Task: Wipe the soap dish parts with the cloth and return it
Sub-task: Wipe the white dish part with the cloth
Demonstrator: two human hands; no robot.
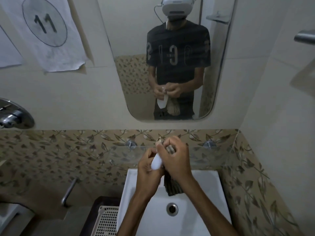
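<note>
The soap dish part [156,163] is a small white piece, held up over the white sink [201,198], just in front of the glass shelf [221,155]; the left hand [148,169] is closed around it, and only its smooth rounded end pokes out; the right hand [173,159] is clenched on the cloth [173,186] and presses it against the piece; the two hands touch each other. The cloth is dark and striped, and its loose end hangs down toward the sink; it looks soft and floppy. The white piece looks hard, light and smooth, likely plastic; I think it could be slippery if wet, so it is best held by its edges with a firm pinch while the cloth rubs the flat sides. If it slips, it would drop into the sink near the drain [172,209]. In the mirror [219,48] on the far wall you can see the same hands, the white piece and the hanging cloth. The wiping looks to be under way; putting the dish back is not yet done.
</note>
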